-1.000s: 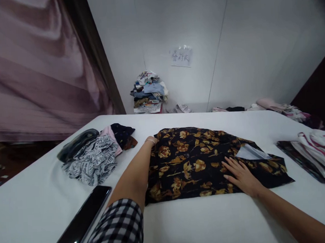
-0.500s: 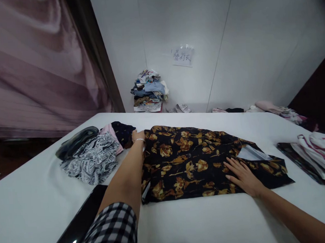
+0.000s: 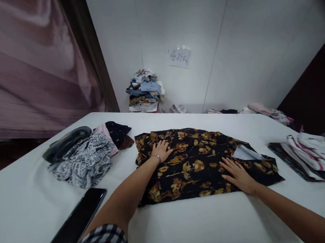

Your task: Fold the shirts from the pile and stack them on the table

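A black shirt (image 3: 198, 167) with gold-brown flowers lies spread on the white table, its collar end towards the right, where a pale inner patch shows at the opening. My left hand (image 3: 161, 151), wearing a bracelet at the wrist, rests flat with fingers apart on the shirt's upper left part. Flat on the lower right part, just below the pale opening, lies my right hand (image 3: 237, 173), its fingers spread. Neither hand grips the cloth. The shirt's lower left corner is partly hidden behind my left forearm.
Crumpled clothes (image 3: 84, 159) lie at the left of the white table (image 3: 185, 226), above a black phone-like slab (image 3: 75, 222). Folded clothes (image 3: 313, 156) sit at the right. Behind the table stand a clothes pile (image 3: 145, 91) and a wall bearing a paper sign (image 3: 180, 57).
My left hand has left the shirt's far left edge and moved right onto its surface, now flat. The shirt's left edge is folded differently. My right hand stays on the same spot.
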The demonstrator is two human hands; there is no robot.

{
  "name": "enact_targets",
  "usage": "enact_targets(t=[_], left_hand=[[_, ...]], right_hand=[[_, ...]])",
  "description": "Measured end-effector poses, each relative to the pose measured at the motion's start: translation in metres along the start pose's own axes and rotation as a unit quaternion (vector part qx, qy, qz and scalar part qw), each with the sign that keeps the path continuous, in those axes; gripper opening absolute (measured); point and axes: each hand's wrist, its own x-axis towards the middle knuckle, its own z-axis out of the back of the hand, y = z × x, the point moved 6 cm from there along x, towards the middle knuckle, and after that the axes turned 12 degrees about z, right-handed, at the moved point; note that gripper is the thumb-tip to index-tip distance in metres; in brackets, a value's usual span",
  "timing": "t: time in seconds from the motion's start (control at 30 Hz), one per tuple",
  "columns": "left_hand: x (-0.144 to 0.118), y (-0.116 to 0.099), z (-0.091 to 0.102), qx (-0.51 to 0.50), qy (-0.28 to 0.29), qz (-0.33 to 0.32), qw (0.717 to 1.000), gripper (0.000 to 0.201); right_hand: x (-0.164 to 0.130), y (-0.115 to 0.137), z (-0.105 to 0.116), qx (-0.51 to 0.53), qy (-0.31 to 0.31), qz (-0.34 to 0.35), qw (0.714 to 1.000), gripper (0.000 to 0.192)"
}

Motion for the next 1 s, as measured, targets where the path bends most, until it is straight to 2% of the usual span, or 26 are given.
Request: enact_targets(t=[0.07,0.17,0.27,0.33,0.47,0.57,0.7,0.83,0.9,1.0], left_hand=[[-0.001,0.002,-0.001,-0.001,-0.003,0.0,1.0,0.066],[0.0,0.004,0.0,0.001,-0.01,-0.003,1.0,0.066],[0.001,0.003,-0.001,0.004,-0.018,-0.004,1.0,0.067],[0.001,0.003,-0.002,0.004,-0.022,-0.004,1.0,0.067],[0.0,0.003,-0.003,-0.01,-0.027,0.0,1.0,0.064],[-0.002,0.003,-0.002,-0.02,-0.035,-0.005,0.999,0.063],[-0.002,0.003,-0.002,-0.026,-0.038,-0.006,0.999,0.063],[-0.002,0.004,-0.002,-0.025,-0.039,-0.005,0.999,0.062],[-0.004,0.004,0.0,-0.025,-0.044,-0.005,0.999,0.061],[-0.007,0.003,0.005,-0.026,-0.077,-0.007,0.997,0.058]], right_hand=[[0.005,-0.002,0.011,0.033,0.034,0.0,0.999,0.069],[0.028,-0.006,0.04,0.09,0.057,-0.001,0.994,0.055],[0.077,-0.015,0.081,0.105,-0.033,-0.013,0.994,0.046],[0.118,-0.023,0.098,0.083,-0.076,-0.027,0.993,0.044],[0.191,-0.049,0.094,-0.009,-0.048,-0.075,0.996,0.043],[0.223,-0.069,0.079,-0.037,-0.028,-0.108,0.993,0.041],[0.24,-0.083,0.062,-0.035,-0.007,-0.129,0.991,0.034],[0.248,-0.08,0.065,-0.015,-0.013,-0.125,0.992,0.025],[0.245,-0.077,0.073,-0.006,-0.038,-0.118,0.992,0.028],[0.223,-0.07,0.084,0.064,-0.121,-0.086,0.987,0.034]])
